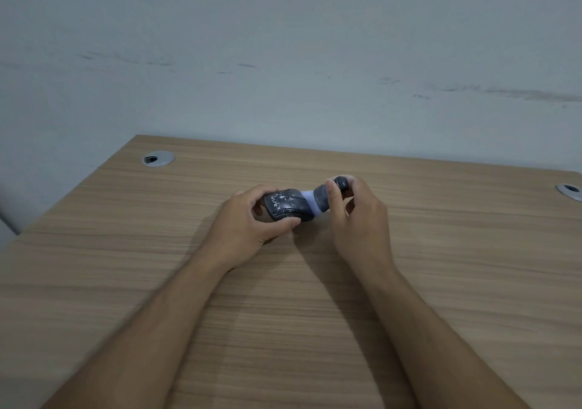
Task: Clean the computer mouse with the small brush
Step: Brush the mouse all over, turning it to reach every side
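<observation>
A dark computer mouse [285, 204] speckled with white dust sits in the middle of the wooden desk [456, 267]. My left hand [248, 226] grips it from the left side, thumb along its near edge. My right hand [356, 216] holds a small brush [322, 199] with a dark grey handle and pale bristles. The bristles press against the mouse's right end. Part of the brush handle is hidden behind my right fingers.
A silver cable grommet [157, 158] is set in the desk's back left corner and another grommet [570, 190] at the right edge. A grey scuffed wall [283, 62] rises just behind the desk. A few white specks lie on the wood below the mouse.
</observation>
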### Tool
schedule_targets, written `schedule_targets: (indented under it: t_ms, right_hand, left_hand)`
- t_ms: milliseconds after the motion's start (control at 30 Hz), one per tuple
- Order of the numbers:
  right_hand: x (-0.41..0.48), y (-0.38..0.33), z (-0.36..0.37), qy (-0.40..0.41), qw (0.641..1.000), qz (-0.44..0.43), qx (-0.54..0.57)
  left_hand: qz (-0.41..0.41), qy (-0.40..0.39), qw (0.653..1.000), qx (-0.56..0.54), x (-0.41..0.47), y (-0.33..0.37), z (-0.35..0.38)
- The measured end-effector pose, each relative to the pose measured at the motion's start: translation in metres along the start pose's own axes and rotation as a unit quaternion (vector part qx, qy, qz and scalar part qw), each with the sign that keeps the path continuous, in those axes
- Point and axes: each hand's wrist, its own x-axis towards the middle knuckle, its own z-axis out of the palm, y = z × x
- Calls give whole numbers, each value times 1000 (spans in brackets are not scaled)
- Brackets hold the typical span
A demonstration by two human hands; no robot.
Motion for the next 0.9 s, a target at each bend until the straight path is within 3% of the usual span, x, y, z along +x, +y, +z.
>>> schedule_targets:
  t_ms: [133, 300, 533, 733, 900]
  right_hand:
    - [2, -3, -8, 30, 999, 7, 17]
    - [-6, -21, -2, 16, 997, -64, 25]
    - [2, 1, -6, 6, 1000, 10, -3]
    - [-7, -19, -11, 24, 998, -42, 27]
    - [-4, 1, -10, -4, 1000, 8, -7]
  left_hand:
    - [-1, 0, 1000, -5, 0, 3, 1]
    - [-6, -4, 1000, -11, -1, 9, 0]
    - [-14, 3, 1000, -23, -4, 9, -2]
    - [-17, 14, 999, -31, -1, 10, 0]
    - [-36, 10, 995, -91, -4, 13, -3]
